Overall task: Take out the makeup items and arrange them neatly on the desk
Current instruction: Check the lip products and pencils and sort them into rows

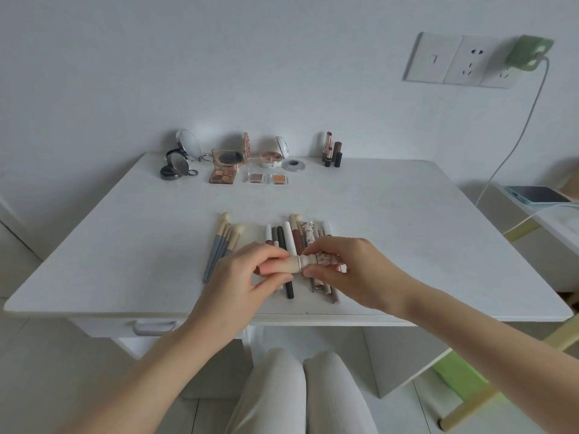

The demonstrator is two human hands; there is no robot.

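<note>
In the head view, both hands hold 1 cream brush (300, 264) crosswise above the row of pencils (289, 245), its long axis left-right. The left hand (247, 277) pinches its rounded bristle end; the right hand (344, 270) pinches the patterned handle. 4 grey-handled brushes (219, 249) lie left of that row on the matte white desk (407, 245).

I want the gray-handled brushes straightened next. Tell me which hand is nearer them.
Left. The left hand sits just beside the gray-handled brushes; the right hand is farther right.

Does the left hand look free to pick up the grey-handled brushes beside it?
Probably not yet: the left hand and right hand both grip a beige patterned tube. The grey-handled brushes lie unobstructed.
</note>
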